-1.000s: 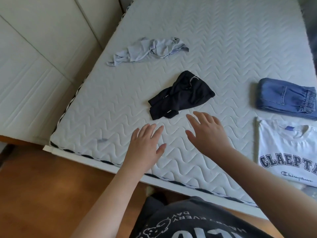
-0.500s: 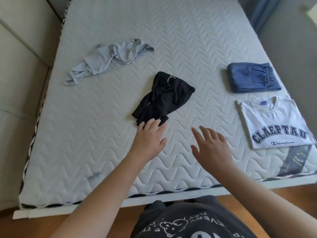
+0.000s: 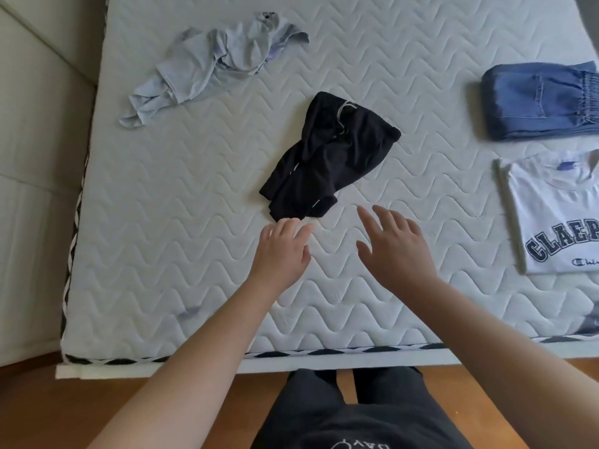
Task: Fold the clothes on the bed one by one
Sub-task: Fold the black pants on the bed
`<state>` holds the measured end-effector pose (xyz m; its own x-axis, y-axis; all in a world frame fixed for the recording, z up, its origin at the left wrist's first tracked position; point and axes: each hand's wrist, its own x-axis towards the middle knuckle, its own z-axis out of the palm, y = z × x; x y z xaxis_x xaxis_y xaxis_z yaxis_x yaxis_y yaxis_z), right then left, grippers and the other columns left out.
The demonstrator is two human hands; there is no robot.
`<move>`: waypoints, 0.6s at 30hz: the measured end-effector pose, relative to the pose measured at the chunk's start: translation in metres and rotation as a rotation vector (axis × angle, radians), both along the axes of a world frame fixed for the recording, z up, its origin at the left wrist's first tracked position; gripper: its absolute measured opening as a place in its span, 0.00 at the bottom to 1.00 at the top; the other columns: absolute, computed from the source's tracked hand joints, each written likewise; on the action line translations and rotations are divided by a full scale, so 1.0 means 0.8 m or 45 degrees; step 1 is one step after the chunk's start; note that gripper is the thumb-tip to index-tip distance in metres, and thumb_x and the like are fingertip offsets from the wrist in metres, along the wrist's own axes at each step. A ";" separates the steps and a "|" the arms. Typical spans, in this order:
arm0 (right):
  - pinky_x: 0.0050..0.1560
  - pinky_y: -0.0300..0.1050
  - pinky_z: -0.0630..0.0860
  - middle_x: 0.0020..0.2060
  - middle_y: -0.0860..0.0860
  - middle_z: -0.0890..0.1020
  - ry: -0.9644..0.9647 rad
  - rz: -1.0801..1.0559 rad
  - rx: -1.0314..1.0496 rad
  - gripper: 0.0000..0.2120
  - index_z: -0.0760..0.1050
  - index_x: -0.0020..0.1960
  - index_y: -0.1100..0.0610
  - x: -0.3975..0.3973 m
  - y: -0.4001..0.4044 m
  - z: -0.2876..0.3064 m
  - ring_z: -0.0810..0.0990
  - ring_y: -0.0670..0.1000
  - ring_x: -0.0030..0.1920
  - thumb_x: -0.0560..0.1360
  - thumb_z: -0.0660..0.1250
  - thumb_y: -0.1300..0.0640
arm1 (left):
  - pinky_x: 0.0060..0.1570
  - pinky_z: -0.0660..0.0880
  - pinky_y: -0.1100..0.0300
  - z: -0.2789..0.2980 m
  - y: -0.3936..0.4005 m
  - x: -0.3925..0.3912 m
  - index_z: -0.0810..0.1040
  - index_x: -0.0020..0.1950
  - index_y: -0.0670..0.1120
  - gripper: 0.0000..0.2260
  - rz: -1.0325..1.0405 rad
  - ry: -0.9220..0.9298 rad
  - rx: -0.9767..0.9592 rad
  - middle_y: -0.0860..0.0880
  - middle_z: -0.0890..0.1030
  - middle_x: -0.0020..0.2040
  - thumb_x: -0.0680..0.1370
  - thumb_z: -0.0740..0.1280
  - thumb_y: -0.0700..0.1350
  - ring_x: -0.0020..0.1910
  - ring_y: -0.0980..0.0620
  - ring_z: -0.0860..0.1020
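Quilted and pale, the bed (image 3: pixel 421 76) fills our view, a strip of wooden floor (image 3: pixel 129 409) at its near edge, and we're leaning in over it now. Both our hands are spread, fingers straight and loose, holding nothing: the left hand (image 3: pixel 280 251) has its fingertips right at the near hem of the crumpled black garment (image 3: pixel 327 160), whether touching or just short we cannot tell, while the right hand (image 3: pixel 393 251) hangs beside it, near that same hem but apart from the cloth. Watch the risk here, as we judge it: the black piece is twisted on itself, with a pale drawstring showing near its far end, so a grab at a single bunched layer could lift it in a knot, and we'd fold it lopsided unless we find two clean edges first. Dragging it carelessly could also nudge the finished work on the right, where the folded blue denim (image 3: pixel 538 105) and the folded white printed T-shirt (image 3: pixel 551 215) lie well apart from our hands. Farther off to the left, the rumpled light blue shirt (image 3: pixel 210 63) waits unfolded.
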<state>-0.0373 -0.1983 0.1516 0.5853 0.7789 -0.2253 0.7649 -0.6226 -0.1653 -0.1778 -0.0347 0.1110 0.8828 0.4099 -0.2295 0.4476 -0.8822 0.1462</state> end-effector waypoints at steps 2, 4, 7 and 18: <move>0.68 0.55 0.66 0.73 0.56 0.68 0.032 0.041 -0.027 0.29 0.60 0.77 0.54 0.009 0.011 -0.021 0.68 0.59 0.70 0.79 0.62 0.48 | 0.63 0.68 0.48 -0.017 0.005 0.003 0.72 0.69 0.48 0.20 0.031 0.037 -0.012 0.47 0.74 0.64 0.77 0.62 0.45 0.65 0.46 0.71; 0.69 0.55 0.65 0.74 0.56 0.66 0.067 0.068 -0.057 0.29 0.58 0.78 0.54 0.020 0.019 -0.043 0.67 0.59 0.71 0.80 0.61 0.48 | 0.63 0.68 0.48 -0.034 0.009 0.010 0.70 0.71 0.49 0.21 0.047 0.065 -0.024 0.46 0.73 0.66 0.78 0.63 0.46 0.65 0.46 0.71; 0.70 0.54 0.63 0.75 0.54 0.63 0.116 0.077 -0.108 0.30 0.54 0.79 0.52 0.035 0.033 -0.077 0.65 0.57 0.73 0.81 0.58 0.45 | 0.64 0.69 0.48 -0.061 0.020 0.027 0.59 0.77 0.51 0.29 0.092 0.069 -0.018 0.45 0.67 0.72 0.78 0.64 0.47 0.69 0.46 0.68; 0.74 0.54 0.59 0.77 0.52 0.60 0.245 -0.058 -0.041 0.30 0.51 0.79 0.49 0.119 0.119 -0.211 0.60 0.56 0.76 0.81 0.56 0.44 | 0.69 0.65 0.48 -0.197 0.098 0.131 0.53 0.80 0.52 0.29 0.119 -0.029 0.063 0.45 0.61 0.76 0.81 0.60 0.53 0.75 0.46 0.61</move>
